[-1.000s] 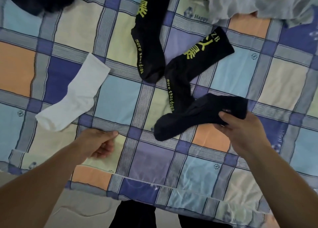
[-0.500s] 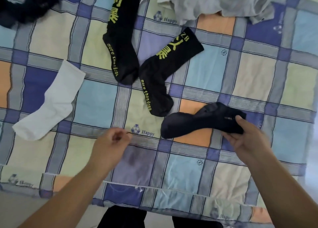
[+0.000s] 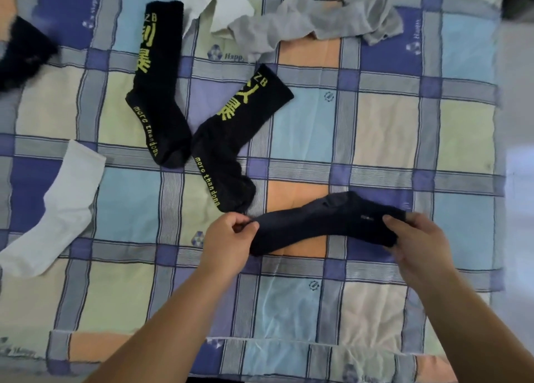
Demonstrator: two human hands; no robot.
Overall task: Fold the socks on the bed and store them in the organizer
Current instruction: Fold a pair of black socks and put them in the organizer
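**Socks on checked bedspread: one in hand**

- Navy sock (image 3: 326,223): stretched sideways just above the bed (image 3: 390,122), near its front edge. Left hand (image 3: 228,238) pinches the toe end between thumb and fingers; right hand (image 3: 416,238) grips the cuff end, thumb on top.
- Two black socks with yellow lettering, one upper centre-left (image 3: 159,99), one (image 3: 231,140) just beside it, toes near each other; the second's toe lies close to the held sock.
- White sock (image 3: 57,212): flat, far left.
- Grey socks (image 3: 312,24): crumpled heap, top edge, a white piece (image 3: 216,4) beside them.
- Dark item (image 3: 20,53): upper left, blurred.
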